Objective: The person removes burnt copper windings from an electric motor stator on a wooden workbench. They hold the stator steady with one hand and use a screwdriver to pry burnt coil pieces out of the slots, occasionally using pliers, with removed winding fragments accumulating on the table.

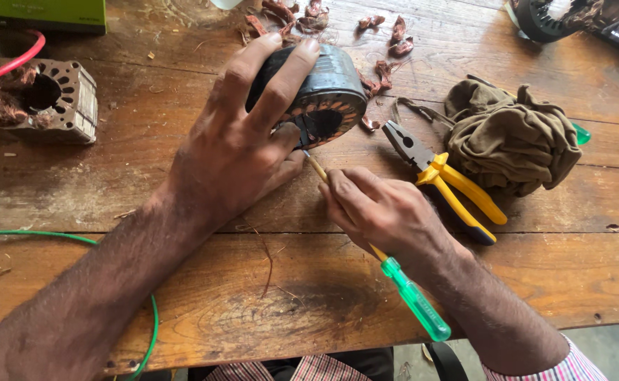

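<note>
Two hands on the job: left hand clamps a round motor stator from above, fingers spread over its dark shell, tilting it on the wooden table. Right hand is clenched around one screwdriver, green handle trailing back past the wrist, tip pushed into the stator's slotted face just beside the left thumb. One pair of yellow-handled pliers lies right of the right hand, near it, jaws shut. One crumpled olive cloth sits just beyond the pliers. Second stator, square laminated, copper winding sticking out, rests well left of the grip. Several copper-coloured scraps are scattered beyond the held stator. One green box at far-left edge, flat, label unreadable. One green wire loops under the left forearm.
</note>
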